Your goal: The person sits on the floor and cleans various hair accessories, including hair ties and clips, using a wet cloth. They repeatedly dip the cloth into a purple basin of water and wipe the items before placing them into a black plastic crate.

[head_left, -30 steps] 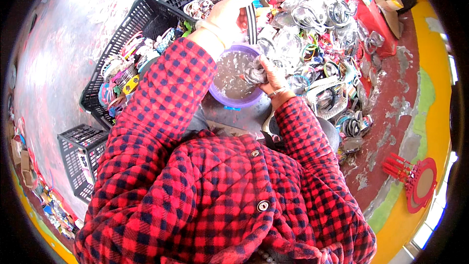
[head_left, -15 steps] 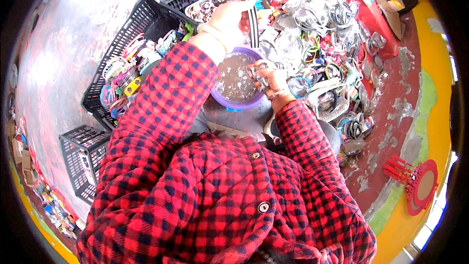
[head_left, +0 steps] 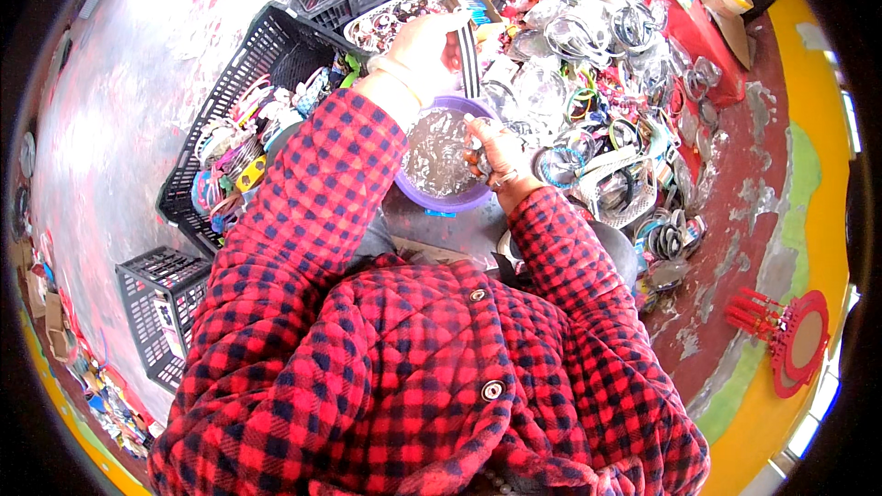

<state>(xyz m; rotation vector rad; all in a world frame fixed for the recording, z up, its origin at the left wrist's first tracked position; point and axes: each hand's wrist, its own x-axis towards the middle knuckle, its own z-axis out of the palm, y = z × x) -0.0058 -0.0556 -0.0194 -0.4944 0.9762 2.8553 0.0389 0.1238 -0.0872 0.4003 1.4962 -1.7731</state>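
My left hand (head_left: 427, 50) is closed on a striped black-and-white band (head_left: 469, 60), which hangs from the fingers beside the basin's far edge. Below it stands a round purple basin (head_left: 424, 198) with murky grey water (head_left: 436, 154) in it. Over the basin's right side, my right hand (head_left: 501, 152) is curled round a small grey, crumpled wad (head_left: 474, 142). Fingers hide most of the wad, so its material is unclear.
A black crate (head_left: 188, 152) holding many-coloured headbands stands at left, a smaller black crate (head_left: 152, 298) nearer. Beyond the basin is a white basket (head_left: 354, 29) of small items. Bagged hair bands (head_left: 588, 32) pile up at right, around a white basket (head_left: 620, 216).
My right hand has shifted slightly left over the basin, and its fingers cover more of the grey wad. The left hand still holds the band, nearly in place. The view has shifted slightly.
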